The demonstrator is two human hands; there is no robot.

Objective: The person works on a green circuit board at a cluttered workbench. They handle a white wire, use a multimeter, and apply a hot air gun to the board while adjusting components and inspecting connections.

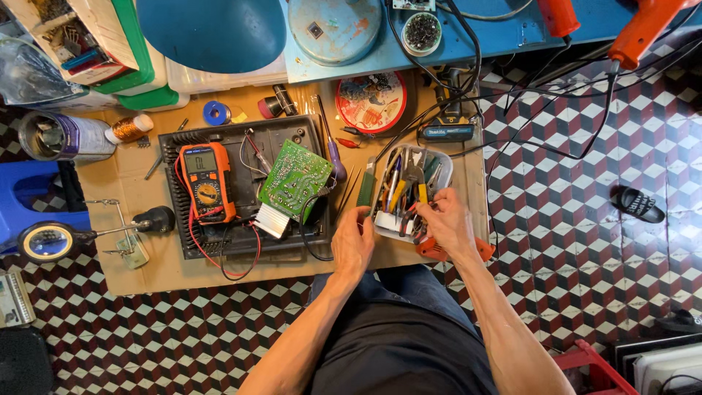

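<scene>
Under my hands lie an orange multimeter [208,182], a green circuit board [295,178], a brown cardboard sheet [146,271] and a red-white-black cube-patterned floor [585,219].

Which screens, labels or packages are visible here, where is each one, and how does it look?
Multimeter: on the black tray, left of the green board; orange case, grey screen, round dial.
Round tin lid: above the tool tray; red rim, printed picture.
Battery pack: right of the lid; black with a teal label.
Both hands are at the tool tray.
</scene>
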